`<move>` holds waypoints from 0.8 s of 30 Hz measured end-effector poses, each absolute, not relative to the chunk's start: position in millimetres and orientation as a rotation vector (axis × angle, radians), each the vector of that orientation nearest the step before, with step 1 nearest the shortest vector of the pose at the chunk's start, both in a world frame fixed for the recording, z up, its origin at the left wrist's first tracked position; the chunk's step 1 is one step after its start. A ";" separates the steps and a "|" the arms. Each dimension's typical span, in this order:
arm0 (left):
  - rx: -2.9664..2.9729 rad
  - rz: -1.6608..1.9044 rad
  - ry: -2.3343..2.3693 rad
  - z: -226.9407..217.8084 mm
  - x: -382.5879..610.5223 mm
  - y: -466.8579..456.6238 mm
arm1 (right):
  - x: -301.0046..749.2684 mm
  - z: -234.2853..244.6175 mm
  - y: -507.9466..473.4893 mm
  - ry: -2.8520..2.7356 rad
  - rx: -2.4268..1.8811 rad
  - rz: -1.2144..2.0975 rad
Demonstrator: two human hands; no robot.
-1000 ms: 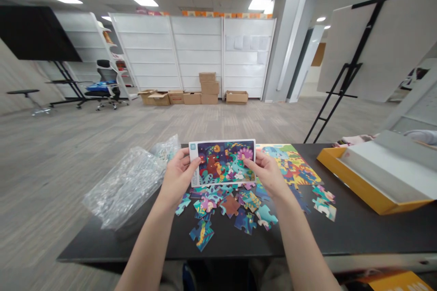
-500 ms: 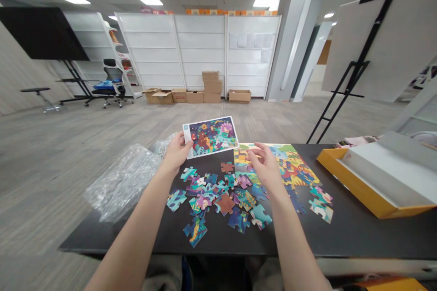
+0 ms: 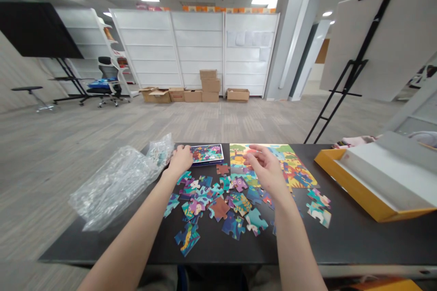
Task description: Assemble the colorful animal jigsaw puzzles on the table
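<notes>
My left hand [image 3: 182, 160] grips the left end of a picture card [image 3: 208, 153], which is low over the far edge of the table. The card shows a dark, colourful scene with a white border, and a dark purple edge shows beneath it. My right hand [image 3: 265, 166] hovers with loosely curled, parted fingers and nothing in them, in front of a yellow animal puzzle [image 3: 297, 170]. Between my forearms lie several loose jigsaw pieces, among them a brown piece [image 3: 219, 209], a teal piece [image 3: 256, 221] and a dark blue piece [image 3: 233, 225].
Crumpled clear plastic bags [image 3: 116, 184] lie at the table's left. At the right stands an open yellow box [image 3: 358, 186] with a white inside. Two pieces [image 3: 320, 207] lie between it and my right forearm. The black table [image 3: 136, 248] ends close in front of me.
My left hand has lowered the picture card from a raised, tilted position down to the table's far side. My right hand stays raised in nearly the same place. The view has shifted slightly.
</notes>
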State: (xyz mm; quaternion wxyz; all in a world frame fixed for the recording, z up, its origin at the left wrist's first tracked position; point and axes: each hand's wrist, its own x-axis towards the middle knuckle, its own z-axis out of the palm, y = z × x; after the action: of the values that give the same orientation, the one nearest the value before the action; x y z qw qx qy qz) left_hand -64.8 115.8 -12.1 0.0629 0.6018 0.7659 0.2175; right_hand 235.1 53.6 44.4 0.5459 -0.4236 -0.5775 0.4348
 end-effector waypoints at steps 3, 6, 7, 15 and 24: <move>1.980 0.532 2.266 -6.7 -52.0 110.2 | 237.0 44.3 53.0 -1.388 -1.012 1.023; 2.104 0.414 2.193 0.4 -41.9 105.2 | 237.7 43.1 53.1 -1.405 -1.020 1.012; 2.129 0.377 2.183 2.5 -40.0 104.3 | 237.6 42.6 53.3 -1.412 -1.020 1.007; 2.276 0.133 2.107 19.0 -44.5 111.6 | 235.5 41.2 54.4 -1.468 -1.023 0.997; 2.438 0.108 2.158 27.5 -36.7 123.4 | 231.2 42.9 52.0 -1.486 -1.031 1.024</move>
State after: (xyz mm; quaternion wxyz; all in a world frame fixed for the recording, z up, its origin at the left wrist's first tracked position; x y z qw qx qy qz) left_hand -36.7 123.4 27.5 -0.0580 0.7472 0.6612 0.0331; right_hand 231.2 52.0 42.9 0.5067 -0.4277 -0.6163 0.4249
